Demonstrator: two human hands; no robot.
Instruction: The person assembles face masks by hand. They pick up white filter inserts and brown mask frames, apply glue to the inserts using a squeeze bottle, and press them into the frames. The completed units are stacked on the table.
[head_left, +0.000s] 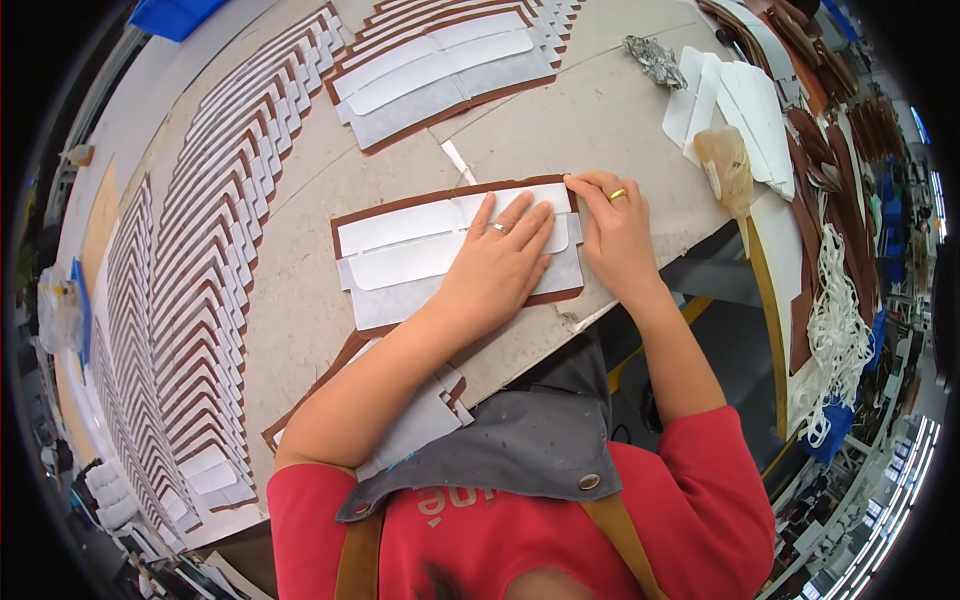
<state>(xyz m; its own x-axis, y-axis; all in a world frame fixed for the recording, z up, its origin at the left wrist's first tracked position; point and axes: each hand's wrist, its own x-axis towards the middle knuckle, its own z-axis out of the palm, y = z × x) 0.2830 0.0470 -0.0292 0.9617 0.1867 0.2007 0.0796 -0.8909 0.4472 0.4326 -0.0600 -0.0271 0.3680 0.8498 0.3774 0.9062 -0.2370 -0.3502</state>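
Note:
A brown leather panel (400, 310) backed with white sheets lies flat on the table under both my hands. My left hand (505, 255) rests on its right half with fingers stretched out and palm down. At its far right corner, my right hand (615, 230) has bent fingers pinching the brown edge. A long white strip with rounded corners (400, 265) is on the panel, partly covered by my left hand. Below my left forearm, more such panels (410, 440) lie close to my apron, partly hidden by the arm.
Overlapping rows of similar panels (215, 230) fill the left side, with another stack (440, 75) at the back. On the right are white templates (735, 110), a yellowed plastic bottle (722, 165), crumpled foil (655, 62) and hanging white cords (838, 330). The table's near edge runs beside my right forearm.

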